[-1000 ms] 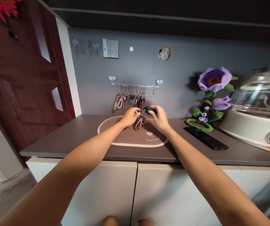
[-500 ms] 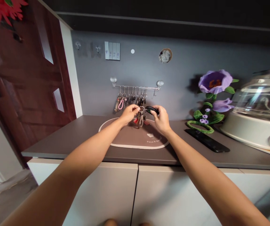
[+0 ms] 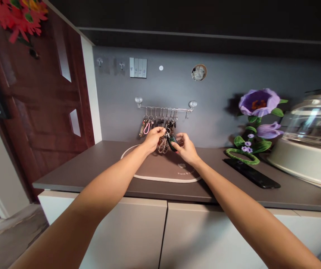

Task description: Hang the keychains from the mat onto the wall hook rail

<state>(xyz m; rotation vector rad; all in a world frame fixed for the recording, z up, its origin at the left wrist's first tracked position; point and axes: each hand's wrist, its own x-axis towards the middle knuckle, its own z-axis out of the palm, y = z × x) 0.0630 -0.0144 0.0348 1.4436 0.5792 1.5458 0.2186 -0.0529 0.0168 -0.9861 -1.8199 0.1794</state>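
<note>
The left hand (image 3: 155,137) is closed in a pinch on the ring at the top of a bunch of keys (image 3: 163,144), and the bunch hangs down from those fingers. The right hand (image 3: 185,148) is curled around a small dark key fob (image 3: 173,142) that seems joined to the same bunch, with its thumb and fingers gripping it. Both hands are held up in the air above the back part of the surface (image 3: 93,164), close to the wall. The keys hang just below a metal rack (image 3: 164,109) with hooks, where other keys (image 3: 146,126) already dangle. It looks like the hands are sorting out the ring so it can go on or come off a hook. The next move needs a steady pinch and a small lift, because the hooks sit close together and the other keys crowd the left side. The right end of the rack looks bare, so there is more room there. Under the hands lies an oval mat (image 3: 160,170) with nothing on it, so a dropped bunch would land softly. Toward the right edge of the surface lie a black remote (image 3: 251,173), a purple flower (image 3: 258,102) and a big white pot (image 3: 308,149), all well apart from the hands. A brown door (image 3: 37,97) stands off the left end.
</note>
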